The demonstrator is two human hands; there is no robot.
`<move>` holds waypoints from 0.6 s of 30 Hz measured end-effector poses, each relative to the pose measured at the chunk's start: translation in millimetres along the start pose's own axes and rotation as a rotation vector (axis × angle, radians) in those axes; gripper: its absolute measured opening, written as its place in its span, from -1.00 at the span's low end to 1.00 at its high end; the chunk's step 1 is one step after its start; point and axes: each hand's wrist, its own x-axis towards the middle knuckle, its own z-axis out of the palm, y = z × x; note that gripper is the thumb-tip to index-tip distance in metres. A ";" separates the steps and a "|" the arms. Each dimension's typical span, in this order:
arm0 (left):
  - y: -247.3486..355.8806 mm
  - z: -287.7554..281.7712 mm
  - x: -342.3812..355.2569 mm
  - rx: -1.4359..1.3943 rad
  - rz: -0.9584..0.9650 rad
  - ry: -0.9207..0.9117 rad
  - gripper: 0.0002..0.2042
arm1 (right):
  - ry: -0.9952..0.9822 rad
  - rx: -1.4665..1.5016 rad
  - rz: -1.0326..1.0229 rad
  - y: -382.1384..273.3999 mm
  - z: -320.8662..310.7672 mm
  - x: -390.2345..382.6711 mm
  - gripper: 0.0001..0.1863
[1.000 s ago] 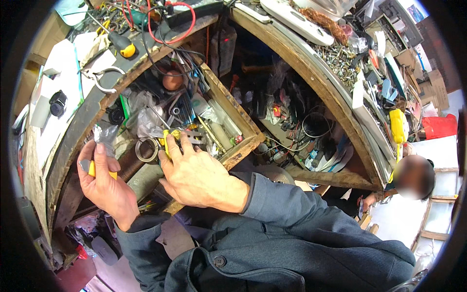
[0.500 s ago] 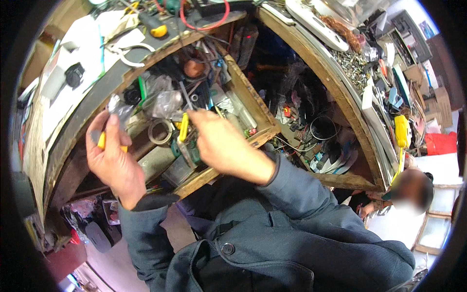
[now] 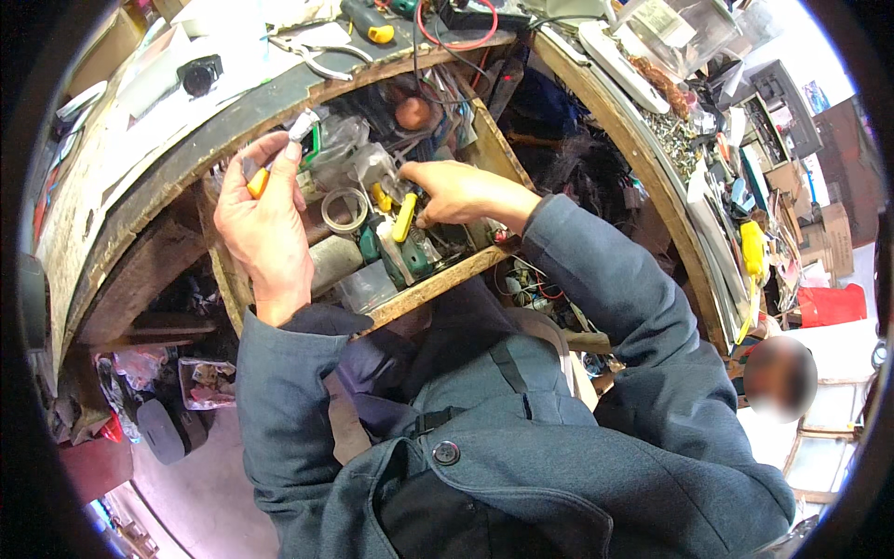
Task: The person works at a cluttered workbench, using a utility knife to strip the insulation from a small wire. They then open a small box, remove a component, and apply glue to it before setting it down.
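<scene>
My left hand (image 3: 265,228) is raised over the left end of the open wooden drawer (image 3: 410,304), closed round an orange-yellow piece (image 3: 259,184), mostly covered by the fingers. At its fingertips shows a small whitish, partly clear piece (image 3: 303,125). Reaching into the drawer from the right, my right hand (image 3: 470,194) has its fingers curled; whatever they grip is hidden. Against those fingertips lies a yellow handle (image 3: 403,219). Nearby in the drawer are a tape roll (image 3: 345,211), a clear plastic bag (image 3: 375,168), a green-and-grey tool (image 3: 396,264) and a clear box (image 3: 366,289).
Pliers (image 3: 328,65) and a yellow-black handled tool (image 3: 368,23) lie on the bench above. Along the right-hand bench are heaped small metal parts (image 3: 666,135) and a yellow tool (image 3: 752,247). Another person (image 3: 780,377) is at the far right.
My view has shifted, so drawer and bench sit differently in it. The left hand still grips its orange-yellow piece. A grey shaft seen before beside the right fingertips no longer shows there.
</scene>
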 end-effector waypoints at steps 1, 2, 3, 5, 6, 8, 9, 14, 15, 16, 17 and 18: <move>-0.1 0.0 -0.3 0.002 0.006 -0.001 -0.85 | 0.032 0.014 0.012 0.9 2.0 4.2 -0.38; 0.8 0.3 -0.6 0.012 0.001 -0.007 -0.85 | 0.064 0.027 0.024 1.9 3.2 7.2 -0.40; 2.3 0.8 -0.6 0.021 -0.004 -0.013 -0.84 | 0.097 0.040 0.037 4.2 4.4 10.1 -0.43; 2.3 -1.8 -1.5 0.030 -0.009 -0.009 -0.84 | 0.239 0.068 -0.036 -4.8 1.0 11.8 -0.47; 1.6 -3.2 -1.3 0.024 -0.007 -0.004 -0.84 | 0.195 0.143 -0.022 -8.3 -3.2 10.9 -0.48; 0.5 -4.6 -0.5 0.028 -0.006 0.004 -0.84 | 0.247 0.113 -0.091 -14.3 -3.8 14.8 -0.52; 0.6 -4.2 -0.6 0.024 -0.005 0.000 -0.84 | 0.214 0.170 -0.035 -16.9 -4.3 13.9 -0.51; 0.3 -5.1 -0.4 0.020 -0.006 -0.004 -0.84 | 0.135 0.283 0.081 -28.1 -13.1 6.4 -0.50; 0.6 -4.8 -0.3 0.019 -0.004 -0.004 -0.84 | 0.180 0.226 -0.004 -20.7 -9.5 8.6 -0.49; 1.4 -4.8 -0.7 0.018 -0.002 -0.001 -0.84 | 0.223 0.170 -0.092 -16.7 -6.5 10.0 -0.49; 2.2 -4.3 -1.2 0.017 0.000 0.001 -0.85 | 0.265 0.113 -0.180 -12.7 -4.5 10.8 -0.48; 2.5 -4.1 -1.8 0.016 0.002 0.004 -0.85 | 0.198 0.216 -0.159 -5.9 -4.7 8.0 -0.47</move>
